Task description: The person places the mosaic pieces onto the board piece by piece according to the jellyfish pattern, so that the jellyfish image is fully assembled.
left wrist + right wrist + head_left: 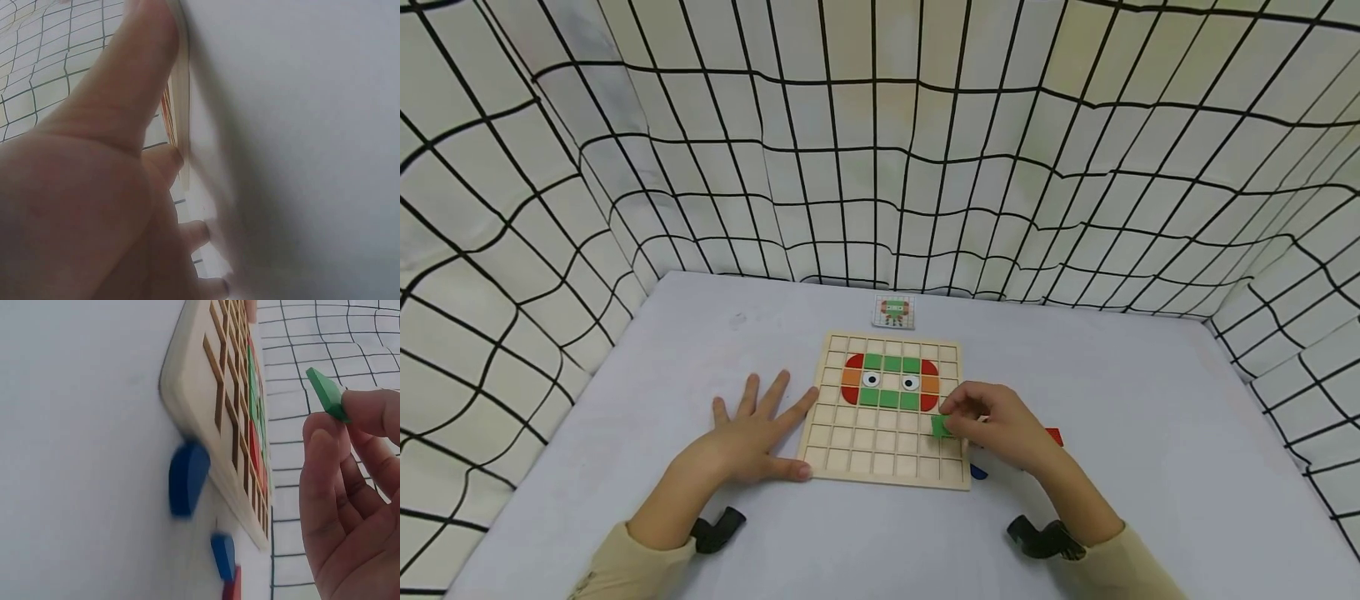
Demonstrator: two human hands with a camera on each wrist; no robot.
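Green tile (939,427) pinched over grid board (850,440), 3 o'clock side

Clock centred on board, 12 = away from person. Right hand (1000,421) at 3 o'clock, thumb and fingers grasping the tile near one end. Other end left exposed, presumably so the fingers don't block the cells under it. Right wrist view: tile tilted, raised off the board surface.

Left hand (748,446) at 9 o'clock, grasping nothing: fingers released, straight, spread out over the bench (1150,392). Index tip at board's left edge, thumb tip by the 8 o'clock corner. Reads as a brace against the board sliding.

On board, toward 12: green squares (892,364) in two rows of three, eye tiles (910,383) between the rows, orange squares (929,384) at the pattern's 9 and 3, red quarter-rounds (928,402) at its corners. Raised grid lines seem to keep these lined up.

Picture card (893,312) on bench at 12, just past board; similar colours, fine detail too small. Spot likely chosen for a view unblocked by hands.

Blue pieces (189,478) and red piece (1055,436) off board around 4 o'clock, probably for easy right-side reach. Red one partly hidden, full shape can't tell.
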